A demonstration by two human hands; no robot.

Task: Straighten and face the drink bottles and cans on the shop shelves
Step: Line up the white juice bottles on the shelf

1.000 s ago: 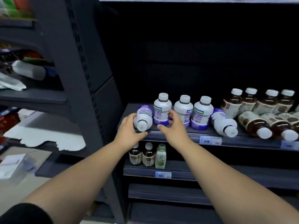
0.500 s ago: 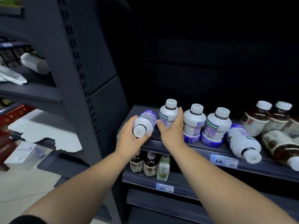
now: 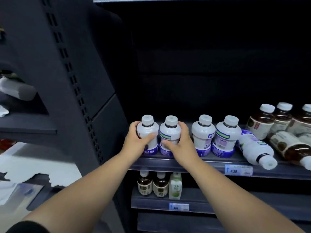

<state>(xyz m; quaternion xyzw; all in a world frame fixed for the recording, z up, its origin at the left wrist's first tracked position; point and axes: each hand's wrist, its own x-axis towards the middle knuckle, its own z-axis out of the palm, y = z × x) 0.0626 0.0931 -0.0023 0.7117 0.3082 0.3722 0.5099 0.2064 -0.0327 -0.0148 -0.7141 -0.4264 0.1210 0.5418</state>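
Several white bottles with purple labels stand on the dark shelf (image 3: 210,163). My left hand (image 3: 136,142) grips the leftmost white bottle (image 3: 149,132), which stands upright at the shelf's left end. Beside it, my right hand (image 3: 180,143) grips the second white bottle (image 3: 169,133), also upright. Two more white bottles (image 3: 203,135) (image 3: 226,137) stand to the right. A fifth white bottle (image 3: 254,148) lies on its side with its cap toward me. At the far right, brown tea bottles (image 3: 260,120) stand, and one brown bottle (image 3: 289,147) lies on its side.
The lower shelf (image 3: 235,206) holds two brown bottles (image 3: 144,184) and a green-white bottle (image 3: 175,185) at its left end. A price tag (image 3: 238,169) sits on the upper shelf's front edge. A dark upright panel (image 3: 80,91) borders the left side.
The left bottle, lying tilted in my left hand before, now stands upright at the shelf's left end. My right hand has closed round the neighbouring bottle.
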